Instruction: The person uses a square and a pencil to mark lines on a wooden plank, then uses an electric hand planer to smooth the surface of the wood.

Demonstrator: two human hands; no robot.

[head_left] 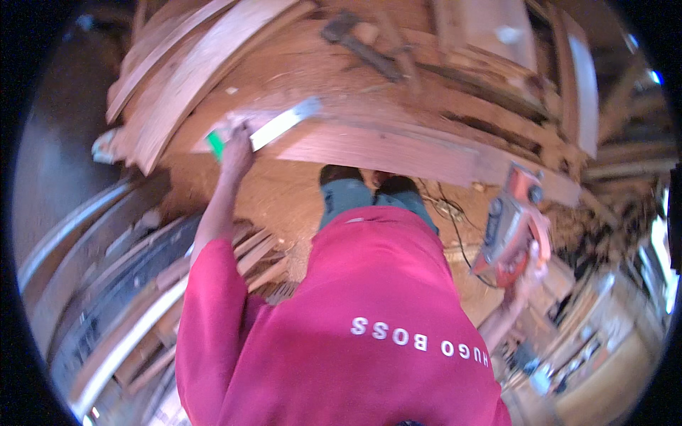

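Wears a bright pinkish-red shirt (369,277) with bold white lettering (423,343) across its front, reaching toward the right side edge. Has a loose left sleeve (213,298) ending near the elbow. Wears grey-green trousers (346,198) below the shirt's bottom edge.

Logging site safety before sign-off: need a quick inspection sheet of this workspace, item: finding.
Surface: ground brown, strewn with what looks like sawdust.
Job's things: long board lying in front of the feet; pale blade over it; green piece nearby, join unclear; orange-and-grey power tool, probably a planer.
Clutter: curved planks upper left; dark tool beyond the board, blurred.
Grips: left grip at the pale blade, finger closure blurred; right grip holding the power tool.
Cables: dark cord loose on the ground; connection unclear.
Surroundings: timber upper right; wood slats lower left.
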